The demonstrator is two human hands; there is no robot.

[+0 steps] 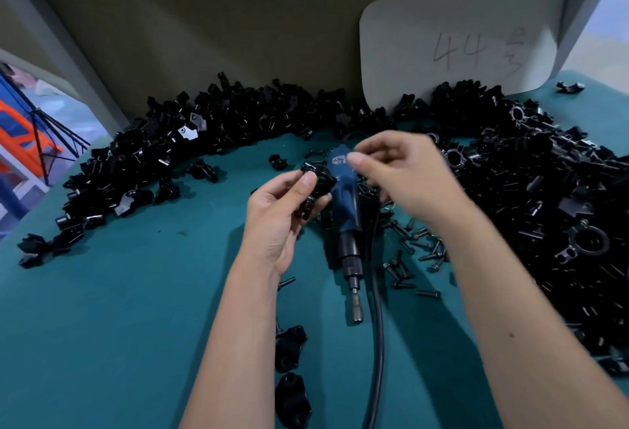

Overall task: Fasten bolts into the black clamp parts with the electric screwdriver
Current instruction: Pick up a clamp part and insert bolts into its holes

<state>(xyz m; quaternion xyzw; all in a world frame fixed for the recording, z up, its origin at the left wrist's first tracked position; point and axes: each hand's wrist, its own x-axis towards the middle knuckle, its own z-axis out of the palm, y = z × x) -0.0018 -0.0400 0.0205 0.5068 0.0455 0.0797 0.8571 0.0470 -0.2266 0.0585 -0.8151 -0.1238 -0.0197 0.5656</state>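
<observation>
Centrally, left hand (286, 211) grips a small black moulded clamp part (315, 187), fingers curled round it, above the teal surface (136, 309). Right hand (401, 170) pinches thumb to forefinger; contents unclear. Blue-bodied electric screwdriver (347, 221) lies flat between the forearms, loose dark bolts (413, 251) beside it.

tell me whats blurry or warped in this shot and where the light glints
Head view: the right hand is smeared by motion blur at its fingers, while the left hand gripping a black clamp part is sharper; the wide lens bends the table edge and the frame posts; small glints speckle the clamp pile and the loose bolts; the lighting is dim and bluish.
</observation>
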